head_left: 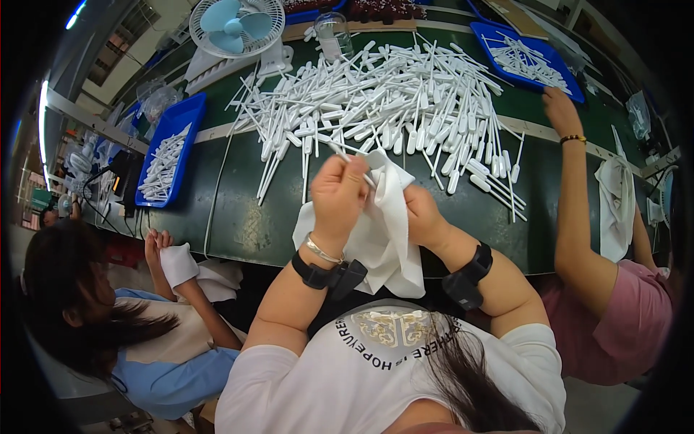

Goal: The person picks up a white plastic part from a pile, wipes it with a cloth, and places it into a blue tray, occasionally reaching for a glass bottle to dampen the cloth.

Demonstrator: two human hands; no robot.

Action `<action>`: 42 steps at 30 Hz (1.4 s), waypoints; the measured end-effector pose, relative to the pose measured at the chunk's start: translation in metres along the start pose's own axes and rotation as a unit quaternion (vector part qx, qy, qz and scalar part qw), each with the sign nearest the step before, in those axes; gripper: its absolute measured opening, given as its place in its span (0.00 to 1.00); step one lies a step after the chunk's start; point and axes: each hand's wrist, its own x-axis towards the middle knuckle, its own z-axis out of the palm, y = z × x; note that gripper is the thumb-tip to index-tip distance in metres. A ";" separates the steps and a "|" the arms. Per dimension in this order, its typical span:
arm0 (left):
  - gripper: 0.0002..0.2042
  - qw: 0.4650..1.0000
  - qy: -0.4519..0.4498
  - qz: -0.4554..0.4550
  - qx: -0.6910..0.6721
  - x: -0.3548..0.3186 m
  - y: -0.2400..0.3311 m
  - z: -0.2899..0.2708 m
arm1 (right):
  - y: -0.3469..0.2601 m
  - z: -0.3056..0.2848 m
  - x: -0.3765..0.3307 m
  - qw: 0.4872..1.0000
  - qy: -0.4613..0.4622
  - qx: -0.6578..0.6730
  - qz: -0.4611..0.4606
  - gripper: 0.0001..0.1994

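My left hand (337,194) is closed around a slim white plastic stick (335,147), whose tip shows above the fingers. The stick's other end runs toward the cloth. A white cloth (394,249) hangs between my hands, over the table's near edge. My right hand (426,217) is closed on the cloth's right side, its fingertips partly hidden by the fabric. Just beyond my hands lies a large heap of white plastic sticks (390,94), each with a long thin stem and a wider rounded end.
A blue tray of sticks (189,108) stands left; another blue tray (499,32) is back right, where a co-worker's hand (561,112) reaches. Left, another co-worker's hand (155,246) is beside white cloth. A fan (233,27) and clear jar (332,40) stand behind the heap.
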 end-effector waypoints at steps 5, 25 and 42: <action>0.10 0.982 0.069 0.076 -0.156 0.028 0.023 -0.033 | 0.002 -0.005 -0.002 0.999 -0.013 0.048 0.019 0.12; 0.10 0.995 -0.028 0.057 0.080 -0.018 0.013 -0.007 | -0.002 0.011 -0.009 0.989 -0.035 0.144 0.020 0.18; 0.07 0.971 -0.150 0.178 0.051 -0.019 0.001 -0.019 | 0.005 0.004 -0.006 0.945 0.002 0.301 0.132 0.12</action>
